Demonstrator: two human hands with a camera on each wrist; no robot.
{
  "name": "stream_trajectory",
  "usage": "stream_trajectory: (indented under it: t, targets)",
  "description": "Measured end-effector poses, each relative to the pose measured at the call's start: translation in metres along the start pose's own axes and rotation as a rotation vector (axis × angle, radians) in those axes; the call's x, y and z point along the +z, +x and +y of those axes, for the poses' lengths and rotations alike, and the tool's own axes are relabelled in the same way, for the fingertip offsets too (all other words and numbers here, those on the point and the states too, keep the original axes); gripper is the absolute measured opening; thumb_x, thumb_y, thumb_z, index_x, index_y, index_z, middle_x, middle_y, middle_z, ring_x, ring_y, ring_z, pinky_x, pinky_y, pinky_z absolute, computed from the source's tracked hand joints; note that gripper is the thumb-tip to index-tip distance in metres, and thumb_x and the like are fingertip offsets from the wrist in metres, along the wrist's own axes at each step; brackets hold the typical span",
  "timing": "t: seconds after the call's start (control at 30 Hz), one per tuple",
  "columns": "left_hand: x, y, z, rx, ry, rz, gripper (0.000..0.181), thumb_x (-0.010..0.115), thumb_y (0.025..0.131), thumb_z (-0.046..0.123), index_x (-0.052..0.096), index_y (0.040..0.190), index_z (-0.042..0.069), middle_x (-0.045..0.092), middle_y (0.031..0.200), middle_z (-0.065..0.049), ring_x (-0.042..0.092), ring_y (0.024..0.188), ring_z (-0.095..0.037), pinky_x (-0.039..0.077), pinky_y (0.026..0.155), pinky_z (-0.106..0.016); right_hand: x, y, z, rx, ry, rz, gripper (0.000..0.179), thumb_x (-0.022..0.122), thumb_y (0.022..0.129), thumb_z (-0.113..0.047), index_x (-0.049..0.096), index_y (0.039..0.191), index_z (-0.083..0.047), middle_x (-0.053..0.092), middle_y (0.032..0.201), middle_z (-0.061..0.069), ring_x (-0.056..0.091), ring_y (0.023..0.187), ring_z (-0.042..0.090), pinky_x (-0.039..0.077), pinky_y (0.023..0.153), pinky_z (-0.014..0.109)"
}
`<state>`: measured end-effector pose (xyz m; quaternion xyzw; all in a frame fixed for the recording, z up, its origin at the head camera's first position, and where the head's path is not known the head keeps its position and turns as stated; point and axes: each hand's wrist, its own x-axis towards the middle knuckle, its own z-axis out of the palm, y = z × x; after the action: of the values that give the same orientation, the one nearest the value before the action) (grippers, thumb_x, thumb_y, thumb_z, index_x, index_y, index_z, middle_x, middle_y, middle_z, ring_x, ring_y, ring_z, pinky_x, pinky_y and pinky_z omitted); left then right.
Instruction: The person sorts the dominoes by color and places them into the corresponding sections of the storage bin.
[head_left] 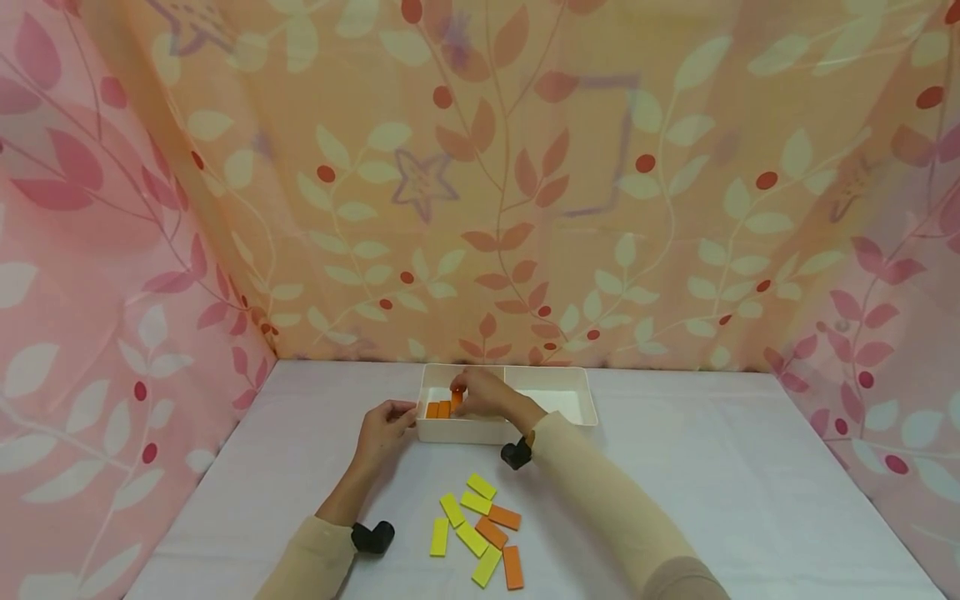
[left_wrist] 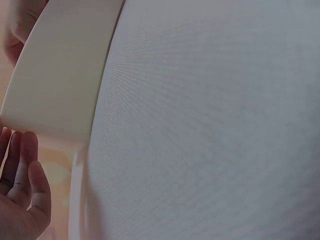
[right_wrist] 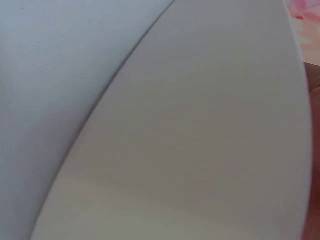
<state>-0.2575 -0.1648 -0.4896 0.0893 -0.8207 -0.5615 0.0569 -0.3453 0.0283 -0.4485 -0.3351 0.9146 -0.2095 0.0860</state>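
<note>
Inside the left compartment of a white two-part box [head_left: 461, 431], my right hand [head_left: 489, 395] pinches an upright orange tile [head_left: 457, 398]. Several orange tiles [head_left: 432, 410] stand just left of it. At the box's left end, the fingers of my left hand [head_left: 381, 433] are extended against the outer wall. The left wrist view has that hand [left_wrist: 22, 192] with loosely straight fingers touching the box corner [left_wrist: 55, 75]. Most of the right wrist view is the box's outer wall [right_wrist: 190, 130], which hides nearly all of the right hand.
Several yellow tiles [head_left: 439, 537] and three orange tiles [head_left: 513, 567] lie loose on the white tabletop [head_left: 645, 450], in front of the box. A divider [head_left: 505, 379] splits the box. Patterned cloth [head_left: 502, 208] hangs behind and on both sides.
</note>
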Motion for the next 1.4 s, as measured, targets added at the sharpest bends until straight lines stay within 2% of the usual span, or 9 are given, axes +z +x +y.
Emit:
stream_trajectory:
  t: [0.2, 0.37, 0.47, 0.8, 1.07, 1.27, 1.4]
  targets:
    - [-0.001, -0.001, -0.001, 0.001, -0.001, 0.003, 0.021, 0.063, 0.094, 0.013, 0.066, 0.109, -0.001, 0.069, 0.105, -0.017, 0.067, 0.087, -0.018, 0.056, 0.079, -0.032, 0.007, 0.004, -0.001, 0.05, -0.005, -0.025, 0.039, 0.079, 0.079, -0.021, 0.068, 0.113, -0.004, 0.063, 0.099, 0.005, 0.052, 0.087, 0.018, 0.048, 0.086, 0.029]
    - [-0.001, 0.0, -0.001, -0.001, 0.001, 0.002, 0.021, 0.063, 0.094, 0.015, 0.067, 0.109, 0.0, 0.07, 0.104, -0.016, 0.067, 0.086, -0.018, 0.056, 0.079, -0.031, 0.013, 0.008, 0.001, 0.07, -0.058, -0.041, 0.034, 0.078, 0.081, -0.024, 0.069, 0.11, -0.008, 0.059, 0.094, 0.002, 0.051, 0.084, 0.016, 0.047, 0.081, 0.025]
    - [-0.001, 0.0, -0.001, 0.002, 0.0, 0.002, 0.021, 0.063, 0.094, 0.015, 0.067, 0.109, 0.001, 0.07, 0.104, -0.016, 0.067, 0.086, -0.019, 0.056, 0.077, -0.029, 0.016, 0.009, 0.002, 0.065, -0.091, -0.042, 0.032, 0.077, 0.081, -0.024, 0.07, 0.109, -0.008, 0.057, 0.094, 0.002, 0.05, 0.082, 0.015, 0.046, 0.078, 0.023]
    - [-0.001, 0.0, 0.001, 0.004, 0.007, -0.001, 0.022, 0.063, 0.094, 0.016, 0.067, 0.11, 0.001, 0.07, 0.106, -0.015, 0.067, 0.087, -0.018, 0.056, 0.078, -0.03, 0.018, 0.009, 0.003, 0.075, -0.12, -0.041, 0.029, 0.076, 0.082, -0.021, 0.071, 0.108, -0.007, 0.058, 0.098, 0.003, 0.051, 0.083, 0.015, 0.048, 0.081, 0.025]
    - [0.0, 0.0, -0.002, -0.005, -0.006, -0.009, 0.021, 0.062, 0.095, 0.015, 0.066, 0.111, 0.001, 0.069, 0.108, -0.016, 0.067, 0.088, -0.018, 0.057, 0.081, -0.032, 0.019, 0.008, 0.002, 0.111, -0.056, -0.042, 0.034, 0.076, 0.084, -0.023, 0.069, 0.114, -0.009, 0.063, 0.102, 0.003, 0.054, 0.087, 0.016, 0.051, 0.089, 0.028]
    - [0.0, 0.002, -0.003, 0.009, -0.002, -0.002, 0.022, 0.063, 0.095, 0.016, 0.067, 0.11, 0.001, 0.07, 0.106, -0.015, 0.067, 0.087, -0.018, 0.056, 0.078, -0.031, 0.017, 0.006, 0.001, 0.069, -0.053, -0.012, 0.032, 0.071, 0.088, -0.026, 0.068, 0.115, -0.009, 0.066, 0.108, 0.006, 0.06, 0.094, 0.019, 0.052, 0.091, 0.032]
    - [-0.001, 0.001, -0.003, 0.014, -0.003, 0.001, 0.022, 0.063, 0.094, 0.015, 0.067, 0.11, 0.001, 0.07, 0.105, -0.016, 0.067, 0.087, -0.018, 0.055, 0.075, -0.028, 0.011, 0.001, -0.003, 0.028, 0.006, 0.013, 0.031, 0.068, 0.091, -0.024, 0.067, 0.116, -0.006, 0.067, 0.11, 0.009, 0.061, 0.097, 0.022, 0.052, 0.091, 0.035]
